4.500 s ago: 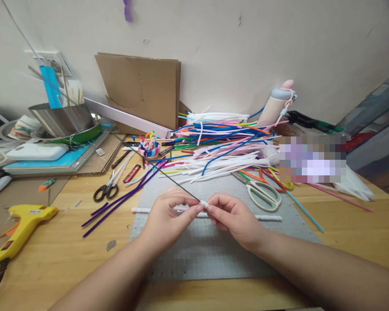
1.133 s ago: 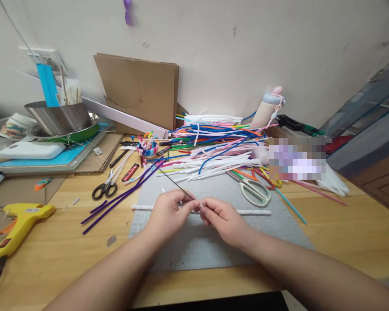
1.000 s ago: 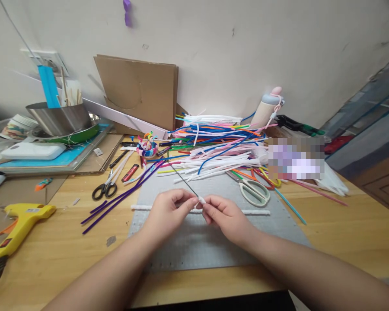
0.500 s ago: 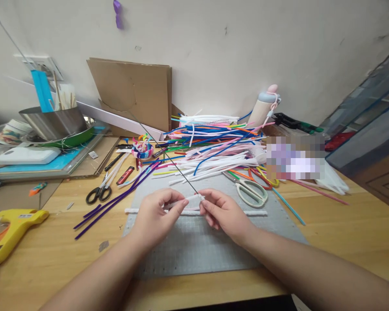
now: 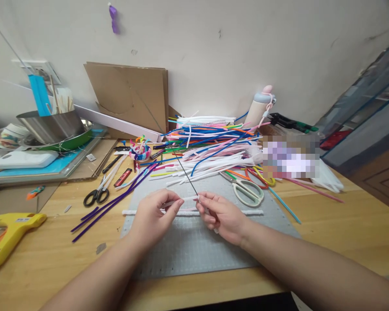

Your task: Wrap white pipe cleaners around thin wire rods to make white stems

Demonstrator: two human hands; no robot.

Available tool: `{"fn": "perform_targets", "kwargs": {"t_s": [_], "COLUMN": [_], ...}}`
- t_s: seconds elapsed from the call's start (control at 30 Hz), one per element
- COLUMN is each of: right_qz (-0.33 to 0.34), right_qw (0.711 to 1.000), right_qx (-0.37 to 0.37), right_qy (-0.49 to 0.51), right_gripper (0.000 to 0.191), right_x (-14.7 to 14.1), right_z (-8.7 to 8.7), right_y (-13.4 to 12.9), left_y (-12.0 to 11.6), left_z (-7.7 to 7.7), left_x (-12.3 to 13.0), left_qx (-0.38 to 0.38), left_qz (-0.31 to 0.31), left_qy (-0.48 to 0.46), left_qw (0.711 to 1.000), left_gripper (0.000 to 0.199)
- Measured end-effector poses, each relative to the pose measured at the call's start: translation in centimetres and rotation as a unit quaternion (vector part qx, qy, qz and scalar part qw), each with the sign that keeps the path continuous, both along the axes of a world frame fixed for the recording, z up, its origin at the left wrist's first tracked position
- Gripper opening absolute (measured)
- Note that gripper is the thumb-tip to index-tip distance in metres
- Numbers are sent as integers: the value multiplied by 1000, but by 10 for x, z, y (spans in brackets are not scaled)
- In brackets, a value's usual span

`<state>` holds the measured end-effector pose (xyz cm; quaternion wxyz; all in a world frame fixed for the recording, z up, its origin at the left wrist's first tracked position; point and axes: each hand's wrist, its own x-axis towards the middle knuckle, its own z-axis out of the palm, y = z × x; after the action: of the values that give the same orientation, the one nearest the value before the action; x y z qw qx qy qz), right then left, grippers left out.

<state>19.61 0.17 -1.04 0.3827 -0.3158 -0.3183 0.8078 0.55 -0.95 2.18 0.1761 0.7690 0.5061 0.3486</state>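
Observation:
My left hand [image 5: 157, 216] pinches a white pipe cleaner [image 5: 190, 198] between thumb and forefinger. At the other end of that piece, my right hand [image 5: 223, 216] is closed with its fingertips pressed together on it. A thin dark wire-like strand [image 5: 185, 172] slants up and away to the left from the right fingertips; I cannot tell how it joins the white piece. Beneath both hands lies a grey cutting mat [image 5: 194, 255], with a long white pipe cleaner [image 5: 251, 212] stretched across it. The fingers partly hide both white pieces.
Pipe cleaners [image 5: 214, 138] in many colours are heaped behind the mat. Light-handled scissors [image 5: 248, 193] lie at right, black-handled scissors [image 5: 96, 196] and purple pipe cleaners [image 5: 116, 200] at left. A yellow glue gun [image 5: 17, 222] rests far left. A bottle [image 5: 259, 108] stands by the wall.
My right fingers have curled in tighter around the end of the white pipe cleaner. The dark strand now slopes more steeply. The whole view has shifted slightly.

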Motion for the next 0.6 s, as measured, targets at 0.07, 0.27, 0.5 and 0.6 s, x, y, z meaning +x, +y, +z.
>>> {"fn": "perform_targets", "kwargs": {"t_s": [0.07,0.27,0.5,0.6], "right_qz": [5,-44,-101,-107], "right_qw": [1000,997,992,991], "right_qx": [6,52,63,58], "right_qy": [0,-30,-44,-48], "right_gripper": [25,27,26,26], "right_x": [-1,-4,-2,0], "right_z": [-1,-5,-6,-6], "right_y": [1,2,5,6], "left_y": [-1,-6,1,5], "left_z": [1,3,9,15], "left_x": [0,2,-12,-25], "left_qx": [3,39,217,265], "left_qz": [3,46,130,170], "left_qy": [0,-32,22,22], "left_qw": [1000,998,967,949], "left_gripper": [13,9,15,15]}}
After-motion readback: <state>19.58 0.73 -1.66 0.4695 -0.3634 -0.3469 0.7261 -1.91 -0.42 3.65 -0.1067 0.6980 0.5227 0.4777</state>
